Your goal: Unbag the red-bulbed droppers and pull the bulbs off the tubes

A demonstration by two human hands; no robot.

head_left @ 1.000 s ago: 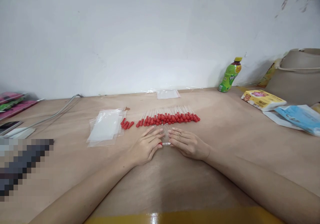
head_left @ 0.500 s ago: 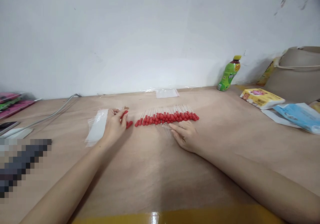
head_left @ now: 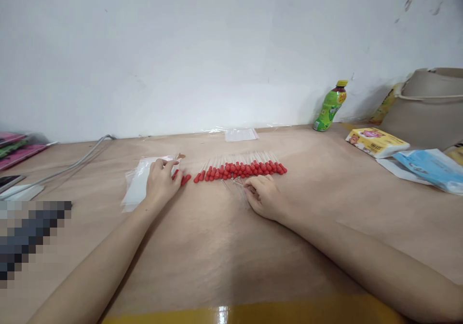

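My left hand (head_left: 161, 179) is over several loose red rubber bulbs (head_left: 185, 180), its thumb and fingers apart around the nearest ones. Under and beside it lie clear zip bags (head_left: 135, 189) with a white sheet. In the middle, a row of glass droppers with red bulbs (head_left: 238, 169) lies on the table, tubes toward the wall. My right hand (head_left: 265, 196), just in front of that row, pinches a thin glass tube (head_left: 237, 182) between thumb and fingers. More bare glass tubes (head_left: 227, 187) lie near its fingertips, partly hidden by the hand.
Against the wall lies a clear bag (head_left: 241, 135). Right of it stand a green drink bottle (head_left: 330, 107), a yellow tissue pack (head_left: 378, 142), a blue packet (head_left: 430, 168) and a grey-brown bin (head_left: 427, 107). A grey cable (head_left: 83, 161) and a phone (head_left: 10, 182) are at left.
My left hand has lowered slightly and its fingers have spread; the red bulb raised between them before is now down by the other bulbs. My right hand has curled a little, staying near the tubes.
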